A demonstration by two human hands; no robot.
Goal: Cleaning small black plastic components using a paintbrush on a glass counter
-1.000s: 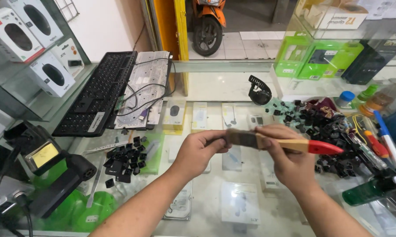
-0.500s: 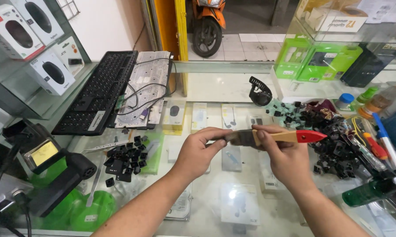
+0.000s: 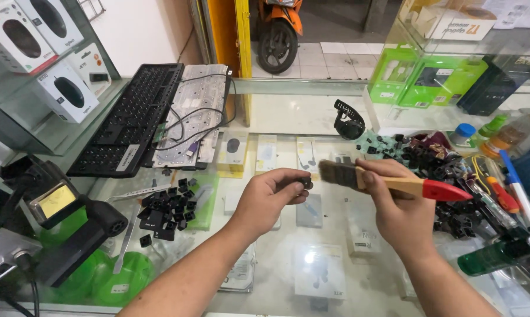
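My left hand (image 3: 271, 196) pinches a small black plastic keycap (image 3: 304, 184) above the glass tabletop (image 3: 288, 276). My right hand (image 3: 397, 208) grips a wooden, red-tipped paintbrush (image 3: 394, 183), bristles just beside it. Farther off lie loose black keycaps (image 3: 165, 208) and a stripped black keyboard (image 3: 130, 120).

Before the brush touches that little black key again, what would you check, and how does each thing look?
1. Key held firmly: ok, the left hand pinches the small black keycap at its fingertips.
2. Brush gripped: ok, the right hand holds the paintbrush by its wooden handle.
3. Bristles aimed at the key: ok, they sit just right of it.
4. Bristles touching the key: cannot tell.
5. Loose keycaps out of the way: ok, the pile of black keycaps lies to the left on the glass counter.
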